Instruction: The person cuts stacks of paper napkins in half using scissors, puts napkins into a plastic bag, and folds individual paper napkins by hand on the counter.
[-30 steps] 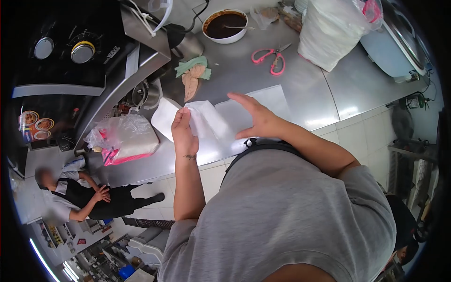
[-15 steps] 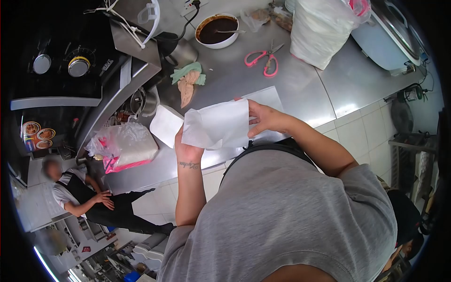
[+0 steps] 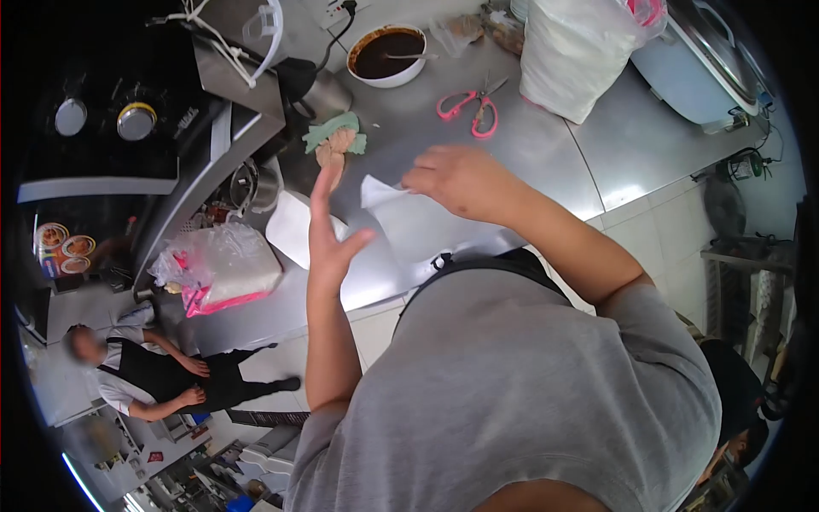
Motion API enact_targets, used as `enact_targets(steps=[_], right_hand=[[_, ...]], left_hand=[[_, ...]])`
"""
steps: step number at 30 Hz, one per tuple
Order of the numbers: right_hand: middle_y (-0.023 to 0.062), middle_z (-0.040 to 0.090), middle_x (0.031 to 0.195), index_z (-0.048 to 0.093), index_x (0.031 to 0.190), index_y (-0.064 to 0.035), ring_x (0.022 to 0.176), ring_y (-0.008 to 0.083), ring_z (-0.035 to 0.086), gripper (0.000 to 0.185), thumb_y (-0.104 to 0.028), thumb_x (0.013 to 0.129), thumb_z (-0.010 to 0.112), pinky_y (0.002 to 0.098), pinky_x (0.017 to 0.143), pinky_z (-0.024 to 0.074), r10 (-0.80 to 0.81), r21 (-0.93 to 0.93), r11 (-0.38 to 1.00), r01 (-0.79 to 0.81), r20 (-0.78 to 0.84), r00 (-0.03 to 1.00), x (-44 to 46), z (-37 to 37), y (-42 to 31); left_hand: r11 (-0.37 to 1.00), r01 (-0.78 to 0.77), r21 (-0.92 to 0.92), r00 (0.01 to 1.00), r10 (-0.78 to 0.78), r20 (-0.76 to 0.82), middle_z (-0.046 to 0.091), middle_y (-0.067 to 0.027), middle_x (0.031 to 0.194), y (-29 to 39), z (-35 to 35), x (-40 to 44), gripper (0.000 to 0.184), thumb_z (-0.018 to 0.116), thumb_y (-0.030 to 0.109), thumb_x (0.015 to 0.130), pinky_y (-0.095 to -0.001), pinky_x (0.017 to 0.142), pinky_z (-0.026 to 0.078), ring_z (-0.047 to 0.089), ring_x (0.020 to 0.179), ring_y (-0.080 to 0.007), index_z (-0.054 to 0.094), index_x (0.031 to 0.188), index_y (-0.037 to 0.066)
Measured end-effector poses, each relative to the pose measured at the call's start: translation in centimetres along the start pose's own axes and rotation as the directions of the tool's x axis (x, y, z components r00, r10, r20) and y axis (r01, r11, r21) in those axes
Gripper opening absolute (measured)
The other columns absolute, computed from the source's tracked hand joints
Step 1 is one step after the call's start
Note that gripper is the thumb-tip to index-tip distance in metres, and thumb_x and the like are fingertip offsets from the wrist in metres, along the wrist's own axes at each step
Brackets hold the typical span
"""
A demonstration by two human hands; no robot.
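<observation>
My left hand (image 3: 331,235) is raised over the counter, fingers stretched up and thumb apart, holding nothing. Just behind it lies a stack of white sheets (image 3: 287,226), partly hidden by my wrist. My right hand (image 3: 456,179) is palm down, its fingertips bent together at the upper edge of a thin white paper sheet (image 3: 409,224). One corner of that sheet stands up to the left of the fingers. A crumpled green and tan cloth or glove (image 3: 337,141) lies past my left fingertips.
Pink-handled scissors (image 3: 471,113) lie beyond my right hand. Farther back stands a white bowl (image 3: 386,79) of dark sauce with a spoon. Plastic bags (image 3: 567,60) and a lidded tub (image 3: 695,77) are at the right. A bagged white pack (image 3: 230,269) sits left; another person (image 3: 175,367) stands there.
The white sheet has gone from between both hands down to the counter. My left hand has let go and risen with open fingers; my right hand has moved to the sheet's upper edge.
</observation>
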State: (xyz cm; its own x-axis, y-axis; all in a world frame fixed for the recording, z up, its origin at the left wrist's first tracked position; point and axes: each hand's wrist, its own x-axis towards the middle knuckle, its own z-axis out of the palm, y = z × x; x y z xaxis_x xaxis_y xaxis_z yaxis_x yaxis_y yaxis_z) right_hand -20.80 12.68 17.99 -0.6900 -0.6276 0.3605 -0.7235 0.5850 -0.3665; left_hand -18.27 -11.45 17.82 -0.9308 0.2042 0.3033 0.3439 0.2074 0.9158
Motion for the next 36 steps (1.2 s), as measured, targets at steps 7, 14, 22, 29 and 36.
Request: enact_targets(steps=[7, 14, 22, 29, 36], right_hand=[[0.0092, 0.065, 0.087, 0.064, 0.097, -0.0046, 0.078, 0.0247, 0.063, 0.014, -0.008, 0.085, 0.059, 0.0314, 0.07, 0.0487, 0.378, 0.393, 0.892, -0.225, -0.37, 0.849, -1.0, -4.4, 1.6], [0.0244, 0.06, 0.076, 0.06, 0.083, 0.0014, 0.072, 0.0404, 0.059, 0.03, -0.028, 0.083, 0.064, 0.0435, 0.066, 0.0468, 0.784, 0.328, 0.6, -0.73, -0.059, 0.618, -10.9, 8.8, 9.8], [0.0213, 0.06, 0.072, 0.059, 0.078, 0.0009, 0.07, 0.0385, 0.06, 0.029, -0.027, 0.079, 0.066, 0.0442, 0.065, 0.0466, 0.856, 0.312, 0.495, -0.811, -0.012, 0.517, -12.3, 11.9, 8.4], [0.0193, 0.06, 0.068, 0.06, 0.077, 0.0003, 0.065, 0.0366, 0.06, 0.028, -0.027, 0.079, 0.067, 0.043, 0.061, 0.0452, 0.864, 0.271, 0.496, -0.825, -0.063, 0.499, -12.1, 12.6, 8.6], [0.0195, 0.063, 0.074, 0.061, 0.08, -0.0016, 0.074, 0.0384, 0.062, 0.027, -0.028, 0.078, 0.066, 0.0457, 0.067, 0.0482, 0.875, 0.225, 0.479, -0.848, -0.055, 0.48, -11.5, 12.4, 8.2]], left_hand=[[0.802, 0.508, 0.315, 0.733, -0.594, 0.331, 0.067, -0.0097, 0.099, -4.4, 1.7, 1.7, 0.05, 0.077, 0.027, 0.075, -0.0361, 0.088, 0.047, 0.063, 0.089, -0.021, 0.061, 0.111, -0.004], [0.607, 0.79, -0.082, 0.61, -0.767, 0.199, 0.064, -0.0055, 0.077, -15.0, 0.7, -4.1, 0.018, 0.069, 0.021, 0.085, -0.0267, 0.062, 0.052, 0.063, 0.069, -0.0146, 0.062, 0.083, 0.005], [0.644, 0.765, 0.023, 0.642, -0.765, 0.056, 0.062, -0.0047, 0.067, -17.9, 1.5, -5.5, 0.015, 0.065, 0.016, 0.084, -0.025, 0.048, 0.049, 0.059, 0.052, -0.0129, 0.061, 0.082, 0.001], [0.628, 0.777, -0.037, 0.629, -0.777, 0.014, 0.061, -0.0054, 0.066, -17.9, 1.5, -5.5, 0.015, 0.065, 0.015, 0.084, -0.0257, 0.045, 0.049, 0.057, 0.049, -0.0125, 0.061, 0.082, 0.0], [0.612, 0.79, -0.047, 0.613, -0.79, 0.008, 0.06, -0.0049, 0.064, -17.8, 1.5, -5.2, 0.015, 0.065, 0.016, 0.084, -0.0255, 0.044, 0.048, 0.057, 0.048, -0.013, 0.059, 0.082, 0.003]])
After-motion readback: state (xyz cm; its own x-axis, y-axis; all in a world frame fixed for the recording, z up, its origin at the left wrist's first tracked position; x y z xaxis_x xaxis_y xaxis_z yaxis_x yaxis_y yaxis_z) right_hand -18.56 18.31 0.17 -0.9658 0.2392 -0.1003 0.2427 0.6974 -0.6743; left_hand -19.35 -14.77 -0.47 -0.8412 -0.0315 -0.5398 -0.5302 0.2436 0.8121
